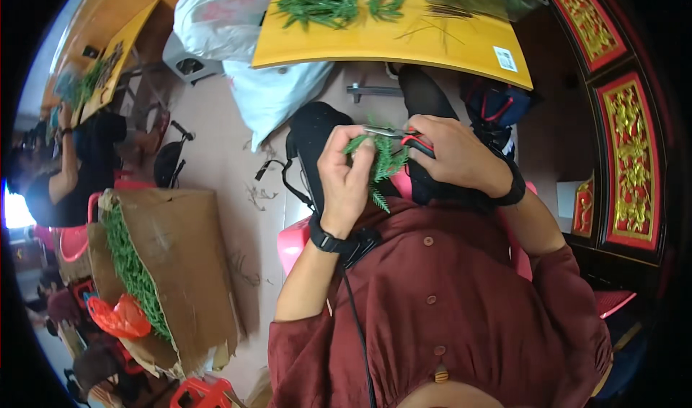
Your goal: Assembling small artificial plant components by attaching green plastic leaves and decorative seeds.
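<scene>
Above my lap, my left hand (347,166) pinches a green fern-like sprig (387,164), whose leafy end hangs down between my hands. My right hand (458,148) is wrapped round pliers (417,141) with red and black handles. The metal jaws point left and reach the sprig's top by my left fingertips. Whether the jaws are closed on the stem I cannot make out. A dark strap circles each of my wrists.
Ahead stands a yellow table (324,46) with green sprigs (315,1) and thin brown stems. White plastic bags (277,94) hang at its left. A cardboard box (180,264) of greenery and a red bag (119,316) are left. Carved red-gold panels (631,163) line the right. Another person sits far left.
</scene>
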The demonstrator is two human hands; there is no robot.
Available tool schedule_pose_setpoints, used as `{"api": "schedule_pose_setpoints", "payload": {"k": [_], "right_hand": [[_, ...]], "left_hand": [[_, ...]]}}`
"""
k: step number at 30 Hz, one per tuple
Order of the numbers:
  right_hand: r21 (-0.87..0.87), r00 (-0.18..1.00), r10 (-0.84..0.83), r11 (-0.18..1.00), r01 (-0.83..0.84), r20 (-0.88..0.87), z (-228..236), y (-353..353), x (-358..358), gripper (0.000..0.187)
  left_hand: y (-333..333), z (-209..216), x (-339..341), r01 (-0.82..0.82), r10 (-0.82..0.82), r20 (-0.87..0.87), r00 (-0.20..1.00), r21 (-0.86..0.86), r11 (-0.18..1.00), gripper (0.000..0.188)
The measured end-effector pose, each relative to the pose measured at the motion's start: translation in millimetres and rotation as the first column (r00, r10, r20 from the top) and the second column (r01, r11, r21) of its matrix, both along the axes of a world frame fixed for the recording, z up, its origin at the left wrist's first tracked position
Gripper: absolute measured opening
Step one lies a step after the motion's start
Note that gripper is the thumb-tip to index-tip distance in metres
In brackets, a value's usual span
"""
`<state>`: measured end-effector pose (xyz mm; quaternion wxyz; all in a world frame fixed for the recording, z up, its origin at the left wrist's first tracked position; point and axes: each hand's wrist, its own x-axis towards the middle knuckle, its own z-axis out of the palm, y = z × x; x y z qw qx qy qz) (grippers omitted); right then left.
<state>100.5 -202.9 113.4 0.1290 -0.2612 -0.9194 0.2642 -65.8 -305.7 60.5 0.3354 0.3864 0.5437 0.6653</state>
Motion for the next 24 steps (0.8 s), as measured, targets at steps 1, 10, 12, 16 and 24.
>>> {"api": "schedule_pose_setpoints", "payload": {"k": [1,10,12,16,24], "right_hand": [[-0.040,1.000,-0.009,0.999,0.008,-0.005,-1,3,7,0.022],[0.103,0.997,-0.055,0.994,0.048,0.062,-10,18,32,0.024],[0.040,0.999,-0.025,0.999,0.023,0.042,-13,22,33,0.025],[-0.126,0.999,0.017,0.992,-0.013,0.027,-19,28,38,0.030],[-0.408,0.996,0.073,0.912,-0.048,0.046,-14,35,43,0.040]], "left_hand": [[6,-1,6,0.028,-0.028,0.009,1.000,0.001,1.000,0.007],[23,-4,27,0.064,-0.057,0.098,0.994,-0.071,0.995,0.010],[24,-4,28,0.069,-0.060,0.110,0.992,-0.086,0.994,0.011],[27,-2,34,0.061,-0.046,0.134,0.990,-0.112,0.992,0.010],[31,0,41,-0.126,0.126,-0.382,0.916,0.025,0.992,0.009]]}}
